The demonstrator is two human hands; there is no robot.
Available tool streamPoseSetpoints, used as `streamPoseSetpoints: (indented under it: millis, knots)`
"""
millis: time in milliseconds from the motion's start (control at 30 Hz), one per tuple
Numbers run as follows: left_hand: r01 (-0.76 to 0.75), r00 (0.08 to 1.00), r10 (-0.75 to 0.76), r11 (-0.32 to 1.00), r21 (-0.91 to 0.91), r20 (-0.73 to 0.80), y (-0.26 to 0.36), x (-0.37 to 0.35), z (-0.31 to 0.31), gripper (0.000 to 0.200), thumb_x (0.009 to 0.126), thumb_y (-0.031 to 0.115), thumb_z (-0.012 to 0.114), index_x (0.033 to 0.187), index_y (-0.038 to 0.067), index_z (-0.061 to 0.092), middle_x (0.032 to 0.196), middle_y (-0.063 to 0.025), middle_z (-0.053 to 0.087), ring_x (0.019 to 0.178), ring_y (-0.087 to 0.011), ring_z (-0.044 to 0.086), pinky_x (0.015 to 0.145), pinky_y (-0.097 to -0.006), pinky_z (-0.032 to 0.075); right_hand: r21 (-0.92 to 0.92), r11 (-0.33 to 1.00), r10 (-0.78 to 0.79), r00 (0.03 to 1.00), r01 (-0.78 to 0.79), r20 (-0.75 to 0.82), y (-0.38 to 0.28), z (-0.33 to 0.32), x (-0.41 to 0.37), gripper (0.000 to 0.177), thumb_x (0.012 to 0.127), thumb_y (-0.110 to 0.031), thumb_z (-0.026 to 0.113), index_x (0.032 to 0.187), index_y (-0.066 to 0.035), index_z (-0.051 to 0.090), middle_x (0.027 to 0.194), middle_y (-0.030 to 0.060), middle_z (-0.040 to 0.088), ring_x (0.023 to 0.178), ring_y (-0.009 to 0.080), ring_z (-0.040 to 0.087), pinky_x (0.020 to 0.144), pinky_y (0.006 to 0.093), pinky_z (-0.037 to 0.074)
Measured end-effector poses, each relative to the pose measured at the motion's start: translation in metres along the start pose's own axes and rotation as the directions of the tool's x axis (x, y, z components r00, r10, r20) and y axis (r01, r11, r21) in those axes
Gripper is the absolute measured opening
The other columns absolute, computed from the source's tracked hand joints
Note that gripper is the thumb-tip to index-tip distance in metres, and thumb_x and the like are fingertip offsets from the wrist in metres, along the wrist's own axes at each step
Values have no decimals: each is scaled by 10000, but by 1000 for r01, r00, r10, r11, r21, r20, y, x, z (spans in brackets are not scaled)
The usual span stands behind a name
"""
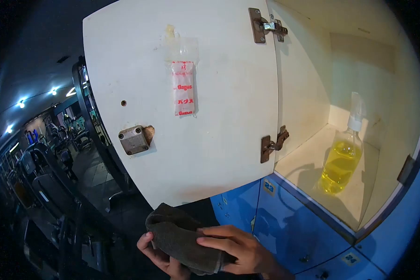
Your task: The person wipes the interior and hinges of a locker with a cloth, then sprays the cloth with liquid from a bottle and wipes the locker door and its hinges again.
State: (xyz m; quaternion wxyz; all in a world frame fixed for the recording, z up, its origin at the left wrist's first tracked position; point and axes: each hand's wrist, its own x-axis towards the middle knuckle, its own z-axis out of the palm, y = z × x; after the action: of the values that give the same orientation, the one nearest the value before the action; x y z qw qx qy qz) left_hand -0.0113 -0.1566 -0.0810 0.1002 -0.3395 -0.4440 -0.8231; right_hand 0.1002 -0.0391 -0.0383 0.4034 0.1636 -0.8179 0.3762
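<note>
A folded dark grey cloth (182,238) is held between both hands, below the bottom edge of an open white locker door (219,130). My left hand (161,256) grips it from beneath, its fingers curled at the left edge. On the right side of the cloth, my right hand (238,249) presses with its fingers over the top. Inside the open locker compartment (308,88), a clear spray bottle (340,163) of yellow liquid stands upright, apart from both hands.
On the door hang a white packet with red print (183,88) and a metal lock (134,140). Hinges (268,144) join it to the locker. Blue locker doors (294,224) lie below. Gym machines (51,186) stand in the dim room at left.
</note>
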Motion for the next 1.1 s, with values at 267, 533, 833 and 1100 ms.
streamPoseSetpoints:
  millis: [267,533,833,1100]
  knots:
    - [-226,971,238,938,263,-15,-9,-1,15,304,775,211,610,977,72,430,1003,-83,420,889,-195,499,774,-331,433,1,999,-53,999,53,6,26,-34,3,403,650,7,626,1046,-38,561,1073,128,528,973,269,527,827,353,429]
    - [-116,992,49,692,712,114,13,4,16,320,715,100,630,1021,47,554,971,-108,441,851,-199,464,727,-300,402,113,968,234,970,-225,-64,32,-33,-4,169,683,-52,634,837,5,595,782,91,570,683,180,568,582,259,435]
    - [184,923,-270,936,300,275,25,-30,45,489,611,146,770,973,10,471,895,-68,481,784,-141,544,641,-252,480,516,765,498,862,-386,-95,31,4,-14,256,774,-216,636,903,-19,534,735,14,506,652,79,479,571,204,389]
    - [154,967,-209,934,321,143,21,-28,46,515,594,138,767,996,12,472,954,-83,488,860,-176,537,704,-282,466,636,678,433,900,-369,61,32,-1,-20,236,849,-160,502,1019,3,514,874,6,479,809,61,451,707,207,375]
